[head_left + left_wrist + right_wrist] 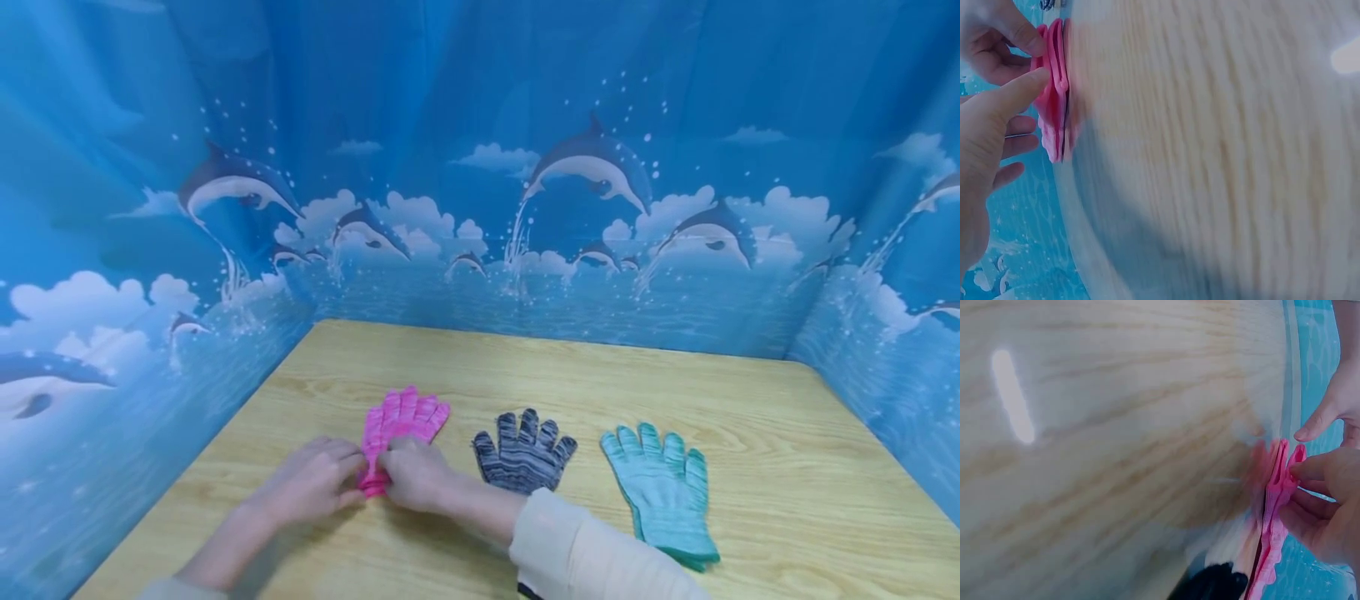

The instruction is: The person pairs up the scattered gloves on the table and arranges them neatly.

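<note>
On the left of the table lies a pink knitted glove (408, 408), finger ends pointing away from me. My right hand (416, 473) pinches its cuff (1277, 475) between thumb and finger, lifting an edge, as the right wrist view shows. From the other side my left hand (318, 479) reaches to the cuff. Its thumb (1019, 94) is right at the cuff's edge, while its other fingers hang loosely bent beside the glove. Seen edge-on in the left wrist view, the cuff (1054, 81) shows several folded layers. The right hand hides part of the glove's palm.
A grey-black glove (525, 450) lies mid-table, its lower part behind my right forearm; its black cuff (1216, 584) shows in the right wrist view. Farther right lies a green glove (663, 492). Blue dolphin-printed curtains (480, 167) surround the wooden table (570, 367).
</note>
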### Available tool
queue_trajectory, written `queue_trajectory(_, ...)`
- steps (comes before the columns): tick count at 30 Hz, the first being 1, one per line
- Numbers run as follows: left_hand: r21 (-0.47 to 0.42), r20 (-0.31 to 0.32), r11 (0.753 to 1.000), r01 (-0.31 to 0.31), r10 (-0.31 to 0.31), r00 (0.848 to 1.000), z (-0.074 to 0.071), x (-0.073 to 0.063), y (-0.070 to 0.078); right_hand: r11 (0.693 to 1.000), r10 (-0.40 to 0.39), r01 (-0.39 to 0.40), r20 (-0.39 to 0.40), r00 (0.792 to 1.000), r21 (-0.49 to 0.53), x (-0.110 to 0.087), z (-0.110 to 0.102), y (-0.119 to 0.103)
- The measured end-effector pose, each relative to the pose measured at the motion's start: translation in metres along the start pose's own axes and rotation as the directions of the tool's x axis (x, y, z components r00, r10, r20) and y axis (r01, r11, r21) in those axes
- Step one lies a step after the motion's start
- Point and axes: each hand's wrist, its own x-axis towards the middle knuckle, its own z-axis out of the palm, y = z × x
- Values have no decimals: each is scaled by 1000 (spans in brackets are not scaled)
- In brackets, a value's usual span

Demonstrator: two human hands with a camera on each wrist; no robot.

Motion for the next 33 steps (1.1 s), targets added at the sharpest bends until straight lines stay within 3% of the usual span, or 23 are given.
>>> queue_trajectory(7, 10, 65, 998, -69, 69, 996, 6, 5, 4, 999, -49, 50, 87, 995, -4, -2, -1, 4)
queue_trajectory(15, -19, 163, 1000, 13, -10, 987, 9, 11, 10, 986, -117, 135, 174, 978, -100, -1, -3, 7)
queue_trajectory(19, -56, 187, 998, 26, -15, 982, 9, 14, 10, 976, -139, 170, 209, 968, -137, -1, -8, 8)
queue_trajectory(29, -88, 103, 995, -42, 51, 993, 11, 13, 7, 965, -217, 240, 202, 955, -100, 0, -10, 16)
queue_trajectory(33, -84, 42, 996, -16, 20, 999, 10, 12, 2, 973, -181, 209, 232, 956, -99, -1, -12, 19)
